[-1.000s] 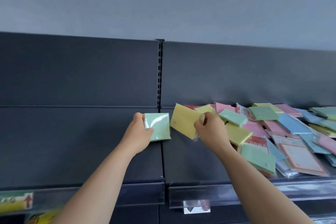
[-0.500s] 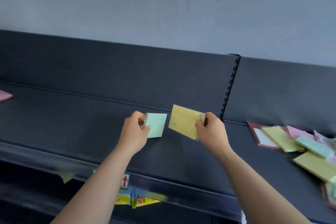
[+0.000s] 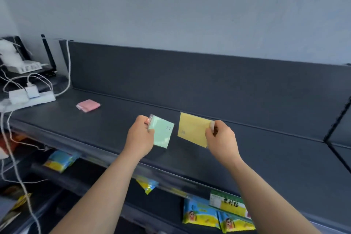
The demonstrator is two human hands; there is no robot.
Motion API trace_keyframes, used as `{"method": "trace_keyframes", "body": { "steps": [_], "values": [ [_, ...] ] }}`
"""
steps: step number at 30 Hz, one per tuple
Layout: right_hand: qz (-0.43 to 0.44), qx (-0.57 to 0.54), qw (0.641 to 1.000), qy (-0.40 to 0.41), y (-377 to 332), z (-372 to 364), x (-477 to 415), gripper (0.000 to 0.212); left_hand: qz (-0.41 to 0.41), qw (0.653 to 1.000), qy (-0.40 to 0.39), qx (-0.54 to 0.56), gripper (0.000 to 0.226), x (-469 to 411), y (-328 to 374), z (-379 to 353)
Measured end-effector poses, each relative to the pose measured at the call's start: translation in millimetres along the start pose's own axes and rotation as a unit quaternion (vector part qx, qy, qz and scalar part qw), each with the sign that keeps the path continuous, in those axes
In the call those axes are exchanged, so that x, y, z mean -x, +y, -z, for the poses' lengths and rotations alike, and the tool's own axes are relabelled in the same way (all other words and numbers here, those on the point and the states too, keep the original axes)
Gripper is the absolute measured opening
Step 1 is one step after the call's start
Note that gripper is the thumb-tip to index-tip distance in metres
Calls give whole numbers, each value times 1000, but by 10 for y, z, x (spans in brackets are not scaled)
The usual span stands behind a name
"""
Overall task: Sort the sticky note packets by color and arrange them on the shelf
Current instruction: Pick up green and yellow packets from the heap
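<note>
The dark shelf (image 3: 218, 112) runs from the left edge of the view to the right, with an upright back panel behind it and a long bare stretch under both hands. Both packets are held above that stretch, and neither appears to rest on it.

The left hand (image 3: 139, 138) grips the green packet (image 3: 162, 133) by its left edge. Its fingers (image 3: 142, 119) curl over the top corner and the thumb is on the face. The packet hangs tilted, with its long axis running down and to the right.

The right hand (image 3: 222, 140) pinches the yellow packet (image 3: 191, 129) at its right edge, between thumb and fingers (image 3: 212, 124). The packet sticks out leftward from the pinch, so its free edge lies just beside the green one, though the two are apart.

The pink packet (image 3: 88, 105) lies flat on the shelf, well to the left of both hands and further back, near a white power strip (image 3: 28, 99).

The next move probably depends on this spacing. The left hand is the nearer one to the pink packet, so the green packet can probably go down in the gap between the two. The yellow one would then land to its right, below where it hangs now.
</note>
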State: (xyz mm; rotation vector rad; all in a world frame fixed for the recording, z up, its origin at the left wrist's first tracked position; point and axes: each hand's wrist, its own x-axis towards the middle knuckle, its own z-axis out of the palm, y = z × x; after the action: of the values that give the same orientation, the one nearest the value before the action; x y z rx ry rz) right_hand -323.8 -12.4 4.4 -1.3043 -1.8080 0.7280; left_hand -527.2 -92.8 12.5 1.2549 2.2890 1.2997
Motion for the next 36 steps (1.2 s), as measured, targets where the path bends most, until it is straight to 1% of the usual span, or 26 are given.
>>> {"method": "trace_keyframes", "body": {
  "steps": [6, 12, 15, 17, 18, 20, 22, 23, 25, 28, 30, 31, 33, 36],
  "values": [
    [-7, 4, 1000, -24, -225, -533, -61, 19, 27, 1000, 8, -9, 19, -426, -342, 308],
    [-22, -17, 999, -46, -348, -905, -389, 16, 59, 998, 29, -25, 26, -857, -626, 434],
    [-37, -27, 997, -54, -386, -1060, -561, 12, 67, 997, 13, -23, 18, -1033, -760, 437],
    [-56, -45, 995, -63, -410, -1146, -631, 10, 77, 997, -12, -16, 29, -1139, -840, 430],
    [-64, -48, 995, -66, -414, -1184, -655, 16, 80, 997, -22, -11, 30, -1188, -871, 428],
    [-64, -23, 995, -68, -410, -1255, -689, 34, 88, 995, -35, -6, 37, -1300, -937, 429],
    [-58, 25, 996, -70, -418, -1328, -725, 40, 83, 996, -30, -9, 24, -1424, -1010, 449],
    [-61, 44, 994, -74, -430, -1369, -742, 41, 79, 997, -23, -10, 24, -1488, -1046, 465],
    [-75, 75, 990, -96, -484, -1449, -760, 45, 75, 997, -24, -22, 38, -1609, -1115, 498],
    [-96, 128, 979, -125, -606, -1577, -753, 65, 65, 995, -48, -53, 42, -1750, -1200, 563],
    [-104, 155, 973, -135, -666, -1661, -747, 80, 51, 992, -71, -89, 43, -1826, -1251, 595],
    [-108, 168, 970, -141, -685, -1699, -746, 84, 42, 988, -86, -121, 46, -1863, -1283, 602],
    [-113, 199, 963, -144, -705, -1761, -742, 88, 19, 973, -130, -191, 56, -1906, -1325, 630],
    [-112, 266, 948, -137, -702, -1837, -717, 94, -15, 953, -175, -247, 72, -1914, -1347, 657]
  ]
}}
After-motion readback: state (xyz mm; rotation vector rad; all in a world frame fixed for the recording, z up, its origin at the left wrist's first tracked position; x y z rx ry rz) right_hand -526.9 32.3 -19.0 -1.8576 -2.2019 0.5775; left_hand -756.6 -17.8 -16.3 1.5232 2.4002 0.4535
